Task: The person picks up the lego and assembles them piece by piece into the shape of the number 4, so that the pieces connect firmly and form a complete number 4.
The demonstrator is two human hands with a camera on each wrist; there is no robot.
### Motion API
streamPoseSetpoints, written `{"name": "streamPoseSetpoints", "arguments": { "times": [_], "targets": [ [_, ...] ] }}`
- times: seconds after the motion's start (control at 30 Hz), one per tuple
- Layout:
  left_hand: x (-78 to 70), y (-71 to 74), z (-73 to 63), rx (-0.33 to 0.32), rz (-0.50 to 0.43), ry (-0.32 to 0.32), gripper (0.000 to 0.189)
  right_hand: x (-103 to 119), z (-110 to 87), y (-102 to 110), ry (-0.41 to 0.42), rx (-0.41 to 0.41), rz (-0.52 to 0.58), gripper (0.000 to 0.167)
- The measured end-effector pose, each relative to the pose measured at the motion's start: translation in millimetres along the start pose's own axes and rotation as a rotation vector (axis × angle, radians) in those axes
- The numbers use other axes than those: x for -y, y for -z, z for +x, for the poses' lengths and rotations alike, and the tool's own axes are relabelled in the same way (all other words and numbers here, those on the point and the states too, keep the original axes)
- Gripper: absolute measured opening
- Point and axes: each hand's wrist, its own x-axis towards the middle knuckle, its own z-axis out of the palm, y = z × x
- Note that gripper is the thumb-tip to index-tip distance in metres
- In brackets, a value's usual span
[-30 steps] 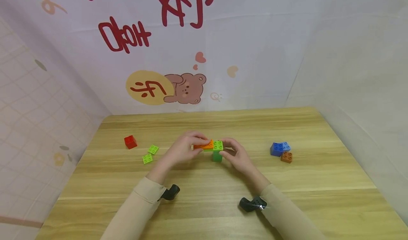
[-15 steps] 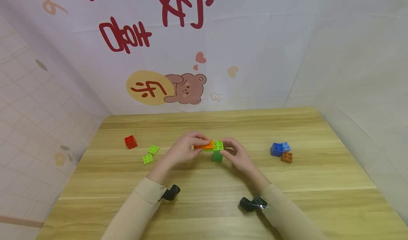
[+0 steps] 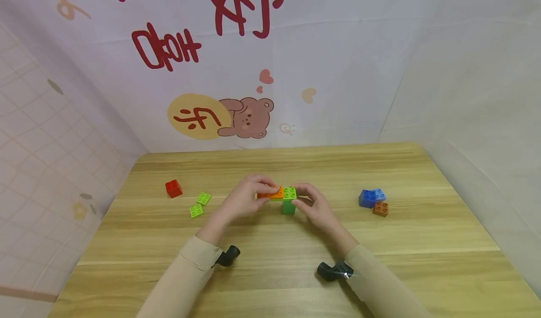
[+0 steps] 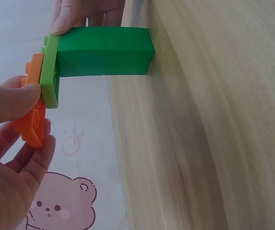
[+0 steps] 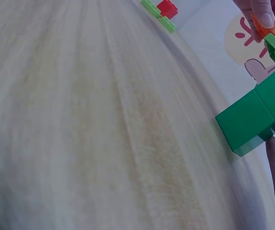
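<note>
Two dark green toy bricks (image 4: 104, 51) are stacked upright on the table, with a lime green plate brick (image 3: 289, 193) across the top that juts out to the left. My left hand (image 3: 243, 197) pinches a flat orange brick (image 4: 38, 125) between thumb and fingers. That orange brick lies over the jutting left part of the lime plate and reaches past its end. From the right side, my right hand (image 3: 316, 206) grips the stack, its thumb at the near side by the lime plate and fingers behind. Studs on the lime plate's right half show uncovered in the head view.
On the left of the wooden table (image 3: 270, 271) lie a red brick (image 3: 173, 188) and two small lime plates (image 3: 196, 210). To the right sit a dark blue brick (image 3: 367, 198), a light blue brick (image 3: 379, 194) and a brown brick (image 3: 380, 208). A printed cloth (image 3: 329, 73) hangs behind.
</note>
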Motion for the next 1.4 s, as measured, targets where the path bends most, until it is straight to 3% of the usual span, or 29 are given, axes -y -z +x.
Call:
{"name": "streamPoseSetpoints", "arguments": {
  "times": [0.97,1.4],
  "targets": [
    [7.6,-5.6,-3.4,-0.03,0.003,-0.044,0.035,0.4,0.8,-0.3,-0.013,-0.002,0.022,0.028],
    [8.7,-6.6,-3.4,-0.028,-0.025,-0.01,0.034,-1.1,1.1,-0.5,-0.018,-0.002,0.015,0.028]
  ]
}}
